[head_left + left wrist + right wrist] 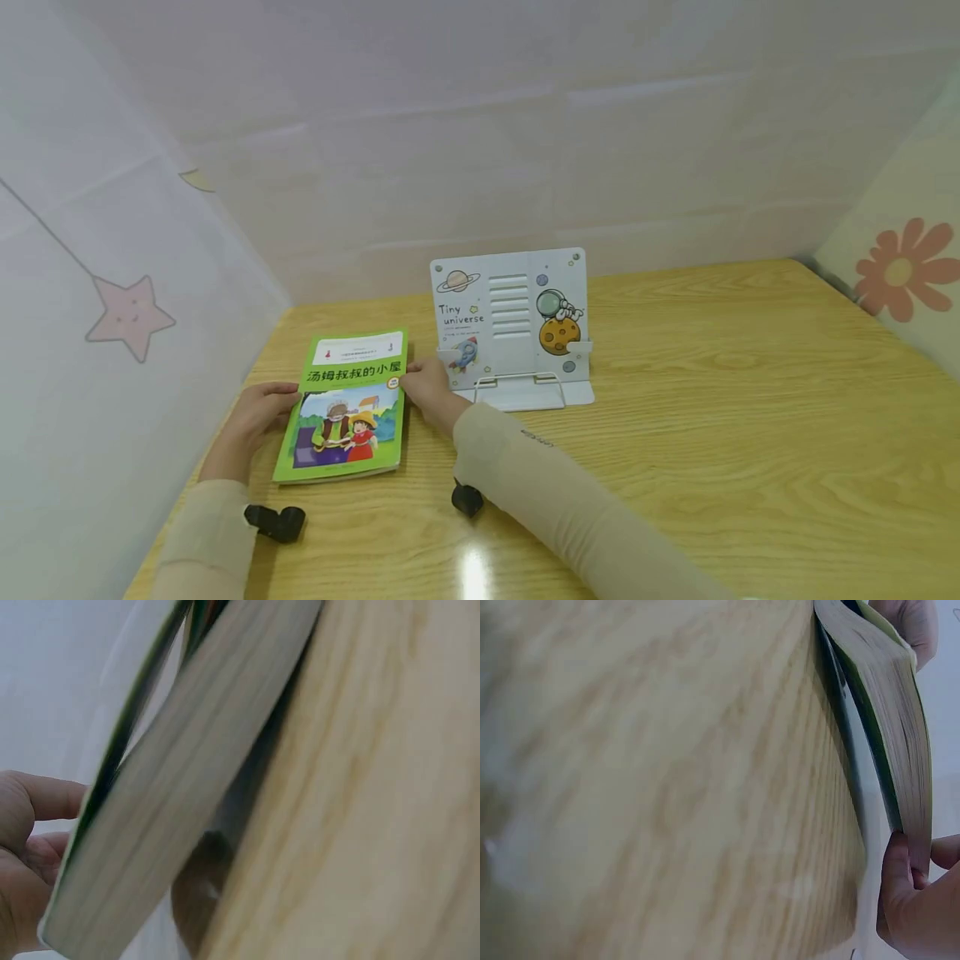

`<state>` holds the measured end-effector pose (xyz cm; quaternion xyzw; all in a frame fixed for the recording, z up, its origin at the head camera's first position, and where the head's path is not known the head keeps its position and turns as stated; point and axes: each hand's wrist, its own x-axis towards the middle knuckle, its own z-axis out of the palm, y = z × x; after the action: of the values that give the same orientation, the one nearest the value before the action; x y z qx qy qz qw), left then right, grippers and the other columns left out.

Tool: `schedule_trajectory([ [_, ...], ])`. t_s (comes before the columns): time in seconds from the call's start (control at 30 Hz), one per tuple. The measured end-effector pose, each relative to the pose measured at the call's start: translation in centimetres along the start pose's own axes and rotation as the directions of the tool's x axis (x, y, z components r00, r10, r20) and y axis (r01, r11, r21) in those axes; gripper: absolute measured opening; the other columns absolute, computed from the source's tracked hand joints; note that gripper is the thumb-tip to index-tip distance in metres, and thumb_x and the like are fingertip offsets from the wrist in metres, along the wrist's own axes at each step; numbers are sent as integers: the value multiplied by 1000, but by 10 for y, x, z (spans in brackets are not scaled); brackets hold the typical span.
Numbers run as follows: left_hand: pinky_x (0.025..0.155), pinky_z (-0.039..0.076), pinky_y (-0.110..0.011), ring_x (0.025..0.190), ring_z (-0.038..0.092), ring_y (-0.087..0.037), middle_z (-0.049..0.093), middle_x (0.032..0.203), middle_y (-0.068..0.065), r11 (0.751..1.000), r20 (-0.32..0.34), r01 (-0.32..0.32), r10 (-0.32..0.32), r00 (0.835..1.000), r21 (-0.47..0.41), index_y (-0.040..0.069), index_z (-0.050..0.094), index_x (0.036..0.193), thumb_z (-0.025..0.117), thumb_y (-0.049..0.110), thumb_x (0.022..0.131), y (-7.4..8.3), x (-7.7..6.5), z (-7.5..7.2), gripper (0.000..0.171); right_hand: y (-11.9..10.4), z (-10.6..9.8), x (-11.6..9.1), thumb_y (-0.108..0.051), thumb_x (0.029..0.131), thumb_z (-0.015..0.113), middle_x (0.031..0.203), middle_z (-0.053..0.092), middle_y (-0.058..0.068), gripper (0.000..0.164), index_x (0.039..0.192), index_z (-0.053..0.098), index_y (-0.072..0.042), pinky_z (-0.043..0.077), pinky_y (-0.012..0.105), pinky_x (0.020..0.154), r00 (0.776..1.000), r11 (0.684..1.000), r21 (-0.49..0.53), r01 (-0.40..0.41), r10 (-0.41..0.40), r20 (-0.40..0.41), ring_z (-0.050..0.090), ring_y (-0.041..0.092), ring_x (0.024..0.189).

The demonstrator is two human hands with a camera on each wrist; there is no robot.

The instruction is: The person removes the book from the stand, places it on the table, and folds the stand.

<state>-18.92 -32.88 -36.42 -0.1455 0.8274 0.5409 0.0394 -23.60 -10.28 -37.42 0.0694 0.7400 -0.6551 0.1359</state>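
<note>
A green paperback book (351, 408) with a cartoon cover and large Chinese title faces up on the left of the scene. My left hand (262, 411) grips its left edge, and my right hand (432, 390) pinches its right edge near the upper half. Page edges of the book (180, 772) stand out in the left wrist view, tilted over the wood, with the left hand (30, 862) beside the cover. In the right wrist view, thumb and fingers of the right hand (922, 900) close round the edge of the book (896, 712).
A white metal book stand (517, 312) printed with planets, a rocket and an astronaut stands upright just right of the book. Both are at the wooden table (720, 400). A pale cloth wall (525, 150) rises behind. Black wrist cameras (277, 522) sit at both wrists.
</note>
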Motion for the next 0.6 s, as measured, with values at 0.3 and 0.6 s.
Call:
schedule_trajectory([
  [0.3,57,44,-17,66,50,-4,45,112,-25,997,-63,69,-67,996,32,-14,37,121,48,8,86,0,7,4,43,7,2,4,6,72,55,84,57,9,26,97,60,4,47,23,62,1000,1000,12,-11,11,7,53,17,77],
  [0.6,54,42,-19,66,49,-8,48,107,-23,988,-126,140,-131,983,62,-13,39,121,46,8,86,-1,11,6,41,8,5,5,7,71,55,82,58,8,25,96,61,4,47,22,61,999,998,-64,18,-16,31,53,17,77],
])
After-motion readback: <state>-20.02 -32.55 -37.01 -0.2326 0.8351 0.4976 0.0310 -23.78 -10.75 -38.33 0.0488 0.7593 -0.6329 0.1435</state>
